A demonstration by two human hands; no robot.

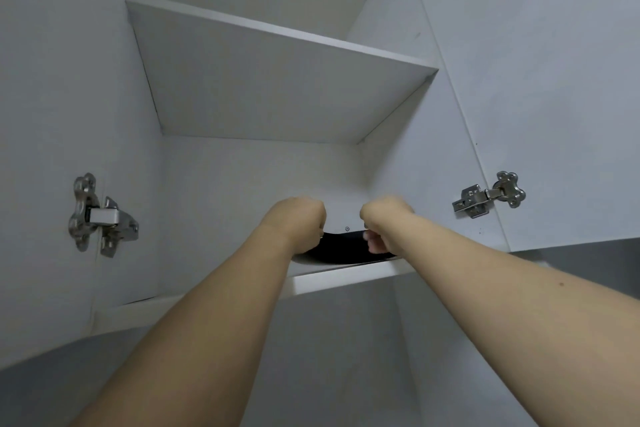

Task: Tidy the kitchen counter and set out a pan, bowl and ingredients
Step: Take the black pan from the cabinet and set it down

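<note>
Dim, flat, greyish light; soft shadow under upper shelf (277,80). Hands slightly motion-blurred. Wide-angle bends cabinet lines twd frame edges. No glare.

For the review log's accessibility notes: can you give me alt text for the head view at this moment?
Both hands, left hand and right hand, reach up into an open white cupboard and grip a black pan by its rim on the bottom shelf. Above it sits a bare upper shelf, with metal door hinges at both sides.
</note>
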